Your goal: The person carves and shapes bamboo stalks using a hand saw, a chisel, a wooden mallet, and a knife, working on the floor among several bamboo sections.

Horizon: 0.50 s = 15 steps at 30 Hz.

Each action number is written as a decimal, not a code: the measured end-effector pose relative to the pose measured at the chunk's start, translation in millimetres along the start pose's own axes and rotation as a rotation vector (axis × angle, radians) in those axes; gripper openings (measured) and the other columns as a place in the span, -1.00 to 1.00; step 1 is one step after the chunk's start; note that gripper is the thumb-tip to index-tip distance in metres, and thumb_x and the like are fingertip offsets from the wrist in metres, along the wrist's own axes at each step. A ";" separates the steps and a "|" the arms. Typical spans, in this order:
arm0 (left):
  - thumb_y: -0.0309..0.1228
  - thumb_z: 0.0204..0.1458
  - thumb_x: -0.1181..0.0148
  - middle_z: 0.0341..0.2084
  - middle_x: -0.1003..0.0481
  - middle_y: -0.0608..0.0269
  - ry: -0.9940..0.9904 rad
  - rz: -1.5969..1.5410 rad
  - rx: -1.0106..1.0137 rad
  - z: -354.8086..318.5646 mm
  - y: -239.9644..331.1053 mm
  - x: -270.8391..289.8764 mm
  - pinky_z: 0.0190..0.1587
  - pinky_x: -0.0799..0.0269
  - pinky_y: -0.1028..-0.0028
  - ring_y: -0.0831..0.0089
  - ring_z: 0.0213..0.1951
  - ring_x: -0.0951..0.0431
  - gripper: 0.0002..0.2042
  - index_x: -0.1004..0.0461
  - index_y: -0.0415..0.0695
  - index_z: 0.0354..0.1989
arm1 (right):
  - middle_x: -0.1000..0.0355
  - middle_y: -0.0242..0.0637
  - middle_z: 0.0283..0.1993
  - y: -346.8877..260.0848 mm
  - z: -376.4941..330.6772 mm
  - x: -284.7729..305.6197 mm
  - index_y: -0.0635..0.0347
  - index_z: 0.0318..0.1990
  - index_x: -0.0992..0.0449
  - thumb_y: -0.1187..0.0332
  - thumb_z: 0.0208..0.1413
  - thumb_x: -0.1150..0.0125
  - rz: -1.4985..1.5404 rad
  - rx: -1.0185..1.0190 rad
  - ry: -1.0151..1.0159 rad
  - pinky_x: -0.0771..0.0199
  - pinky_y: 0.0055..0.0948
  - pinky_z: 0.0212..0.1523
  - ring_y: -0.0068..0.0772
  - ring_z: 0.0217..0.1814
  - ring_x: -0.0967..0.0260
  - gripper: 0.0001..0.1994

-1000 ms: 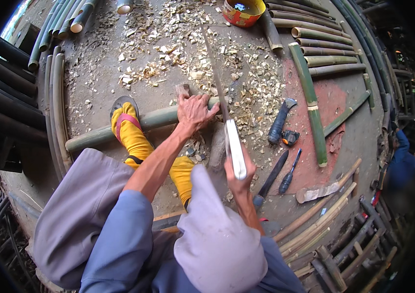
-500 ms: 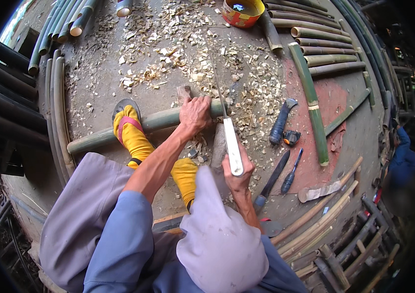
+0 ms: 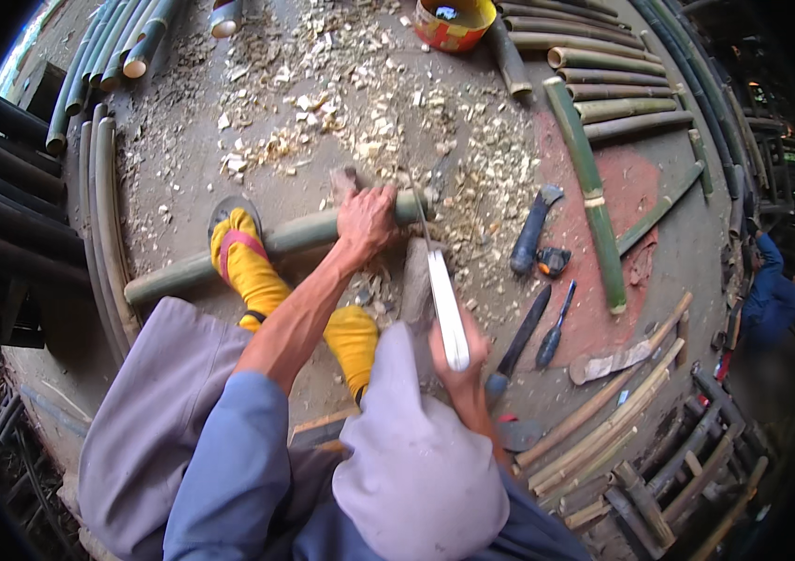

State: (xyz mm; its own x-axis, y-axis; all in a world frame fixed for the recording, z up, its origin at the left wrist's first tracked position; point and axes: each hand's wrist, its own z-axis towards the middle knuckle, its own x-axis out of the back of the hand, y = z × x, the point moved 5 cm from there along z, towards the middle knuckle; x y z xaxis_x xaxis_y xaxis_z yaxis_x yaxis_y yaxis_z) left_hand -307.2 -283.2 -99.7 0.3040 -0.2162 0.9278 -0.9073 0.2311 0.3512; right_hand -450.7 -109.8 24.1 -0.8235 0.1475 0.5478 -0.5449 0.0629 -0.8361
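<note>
A green bamboo pole (image 3: 302, 234) lies crosswise before me, its right end raised on a wooden support (image 3: 416, 276). My left hand (image 3: 367, 221) is closed over the pole near that end. My right hand (image 3: 458, 348), slightly blurred, grips the white handle of a hand saw (image 3: 449, 313). The thin blade reaches forward and crosses the pole just right of my left hand; how deep it sits in the bamboo I cannot tell. My foot in a yellow sock (image 3: 252, 271) and a sandal presses on the pole farther left.
Wood chips (image 3: 374, 131) litter the ground ahead. To the right lie a hatchet-like tool (image 3: 533, 234), a tape measure (image 3: 555, 262), a knife (image 3: 521, 338), a chisel-like tool (image 3: 556, 327) and a cut bamboo length (image 3: 594, 201). A yellow-red bucket (image 3: 454, 33) stands far ahead. Bamboo stacks flank both sides.
My right hand has pulled the saw back toward me a little, its handle now lower in view. My left hand stays clamped on the pole. The whole view has shifted slightly.
</note>
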 end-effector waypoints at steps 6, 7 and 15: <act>-0.34 -0.29 -0.28 -0.37 -0.51 0.16 -0.008 0.010 0.004 -10.4 0.5 6.3 -0.04 -0.29 0.29 0.27 -0.20 -0.53 -0.68 -0.38 -0.11 -0.31 | -0.51 -0.05 -0.35 -6.5 -91.2 57.2 0.51 -0.03 -0.41 0.51 -0.17 -0.21 -0.073 -0.095 -0.071 -0.49 -0.47 -0.41 -0.33 -0.46 -0.51 -0.55; -0.33 -0.28 -0.30 -0.37 -0.51 0.17 0.007 0.016 -0.010 -9.7 1.5 3.4 -0.03 -0.28 0.26 0.27 -0.19 -0.53 -0.66 -0.37 -0.11 -0.30 | -0.51 -0.08 -0.38 -17.6 -72.6 59.8 0.52 -0.06 -0.41 0.50 -0.17 -0.22 -0.011 -0.146 -0.057 -0.48 -0.47 -0.42 -0.34 -0.47 -0.50 -0.56; -0.25 -0.29 -0.33 -0.08 -0.38 0.12 0.006 -0.019 -0.095 -16.7 -5.1 16.2 0.11 -0.17 0.18 0.27 0.04 -0.37 -0.39 -0.28 -0.03 0.03 | -0.37 -0.12 -0.55 -37.4 -34.7 158.4 0.39 -0.32 -0.45 0.52 -0.06 -0.22 -0.830 0.324 0.409 -0.26 -0.23 -0.62 -0.12 -0.63 -0.31 -0.85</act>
State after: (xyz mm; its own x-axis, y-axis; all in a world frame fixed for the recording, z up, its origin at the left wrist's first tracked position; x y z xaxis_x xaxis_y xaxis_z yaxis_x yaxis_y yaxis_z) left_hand -292.8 -272.0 -84.3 0.3230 -0.2155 0.9215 -0.8697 0.3163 0.3788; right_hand -555.2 -54.5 141.2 -0.0738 0.5133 0.8550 -0.9935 0.0366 -0.1077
